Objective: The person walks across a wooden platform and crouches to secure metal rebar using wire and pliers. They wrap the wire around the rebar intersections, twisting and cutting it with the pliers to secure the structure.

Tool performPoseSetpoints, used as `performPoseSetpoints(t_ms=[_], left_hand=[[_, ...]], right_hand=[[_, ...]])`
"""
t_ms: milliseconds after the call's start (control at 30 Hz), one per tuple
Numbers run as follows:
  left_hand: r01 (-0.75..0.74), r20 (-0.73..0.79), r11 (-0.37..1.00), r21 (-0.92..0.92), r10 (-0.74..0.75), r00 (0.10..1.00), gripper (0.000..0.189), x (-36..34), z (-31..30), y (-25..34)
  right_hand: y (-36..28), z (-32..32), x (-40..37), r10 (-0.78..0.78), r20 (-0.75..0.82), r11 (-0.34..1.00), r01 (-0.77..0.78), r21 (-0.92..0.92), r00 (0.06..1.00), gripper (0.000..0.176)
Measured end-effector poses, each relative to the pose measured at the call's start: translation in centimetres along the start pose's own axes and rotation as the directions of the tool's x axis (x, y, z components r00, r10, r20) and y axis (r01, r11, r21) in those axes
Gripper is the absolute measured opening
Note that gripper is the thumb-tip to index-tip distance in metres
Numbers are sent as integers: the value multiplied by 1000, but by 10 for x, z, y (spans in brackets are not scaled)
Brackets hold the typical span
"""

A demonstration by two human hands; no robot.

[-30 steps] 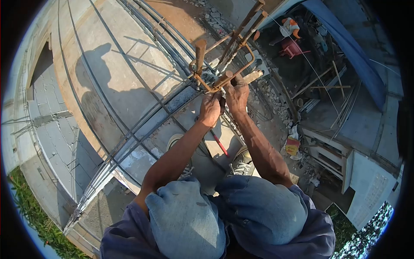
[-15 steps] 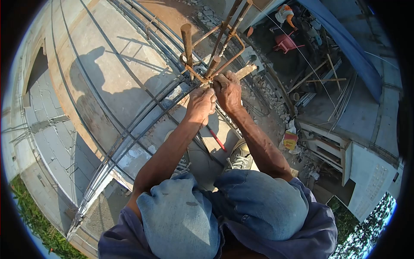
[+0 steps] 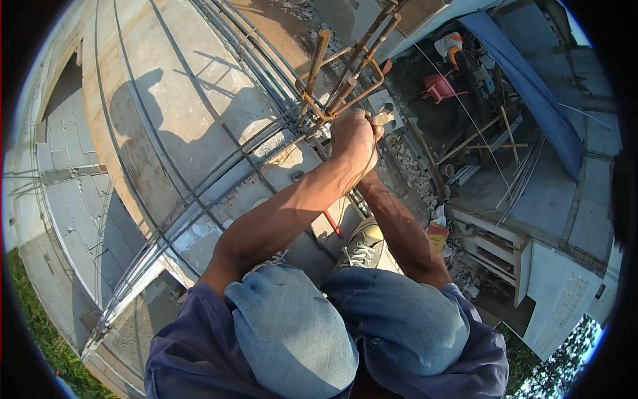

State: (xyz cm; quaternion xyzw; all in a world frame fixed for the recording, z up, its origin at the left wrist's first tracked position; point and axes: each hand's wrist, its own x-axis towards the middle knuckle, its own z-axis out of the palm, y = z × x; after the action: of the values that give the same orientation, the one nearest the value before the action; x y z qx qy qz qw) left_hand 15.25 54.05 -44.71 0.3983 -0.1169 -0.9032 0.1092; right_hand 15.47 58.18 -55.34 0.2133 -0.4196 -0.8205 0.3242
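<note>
Two hands overlap right now, left hand (image 3: 355,138) lying across right hand (image 3: 377,133), so we honestly can't tell how either one's gripping or what's pinched. Rusty rebar cage (image 3: 341,96) stands just beside them around 11 o'clock, with a pale wood stub (image 3: 383,118) at 2. We'd guess we're mid-step on close handwork by that cage; next move calls for steady wrists and knuckles clear of steel.

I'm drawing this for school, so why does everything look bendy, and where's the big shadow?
Head view: the wide lens seems to bend straight edges near the rim; head view: the person-shaped shadow darkens the pale surface, left of the sunlit left hand.
</note>
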Motion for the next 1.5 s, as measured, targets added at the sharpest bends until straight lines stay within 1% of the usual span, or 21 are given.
performPoseSetpoints(t_ms=[33,67,133,167,200,267,333,400,567,600,633,700,800,833,900,933,1000,1067,1167,1300,1500], left_hand=[[-2,-16,959,283,7,1000,13,8,2,-8],[-1,-30,840,543,21,999,17,28,-1,-18],[-270,287,209,940,-55,956,31,72,-7,-37],[-275,291,217,937,-44,956,31,70,-1,-39],[-220,236,245,944,-35,971,34,64,6,-42],[-105,120,295,950,-35,992,42,40,21,-40],[-44,60,314,949,-42,997,47,28,30,-30],[94,66,723,684,-190,980,47,17,31,-10],[26,249,520,854,-452,857,39,-16,21,50],[-367,395,146,918,-384,835,39,-27,26,67],[-659,542,-267,703,-400,739,41,-29,23,77],[-832,804,-69,550,-225,550,44,-32,-4,83],[-886,878,48,462,-165,449,38,-59,-45,89],[-832,828,96,547,-207,521,36,-66,-58,92],[-674,704,205,710,-228,673,33,-69,-88,97],[-551,607,310,774,-119,786,34,-68,-103,96],[-445,451,324,835,60,891,31,-50,-135,103],[-236,222,431,871,82,972,31,-41,-150,114],[-197,178,512,836,85,980,30,-20,-182,113],[-126,113,542,831,57,992,30,-16,-182,95],[-141,206,612,778,-37,978,29,-22,-168,78]], right_hand=[[-6,-1,-1,-172,-79,574,35,-818,982,19],[-13,1,2,-309,30,-337,-80,-938,951,18],[-13,9,6,-274,210,-944,-221,-246,939,18],[-5,21,11,121,102,-926,76,369,987,17],[6,31,15,373,-209,-486,382,786,904,16],[20,41,16,539,-146,-446,428,786,830,18],[20,47,12,397,-62,-619,317,718,916,18],[20,50,13,165,39,-782,107,613,985,19],[30,45,24,-258,168,-801,-308,513,951,23],[31,44,26,-309,186,-787,-361,500,933,24],[32,43,26,-355,207,-775,-411,481,912,25],[36,41,29,-438,248,-744,-504,440,864,27],[45,30,30,-531,274,-710,-598,372,802,30],[49,25,34,-547,294,-707,-620,340,784,31],[25,16,17,20,408,-859,-193,474,913,26],[42,17,4,198,412,-762,-125,635,889,28],[61,12,-38,313,158,-790,165,590,936,27],[68,-11,-90,38,-51,-976,48,211,998,33],[49,-47,-149,-321,-239,-870,-186,458,917,55],[32,-73,-168,-318,-38,-799,-246,549,947,52],[22,-69,-153,-303,-111,-892,-241,382,947,38]])
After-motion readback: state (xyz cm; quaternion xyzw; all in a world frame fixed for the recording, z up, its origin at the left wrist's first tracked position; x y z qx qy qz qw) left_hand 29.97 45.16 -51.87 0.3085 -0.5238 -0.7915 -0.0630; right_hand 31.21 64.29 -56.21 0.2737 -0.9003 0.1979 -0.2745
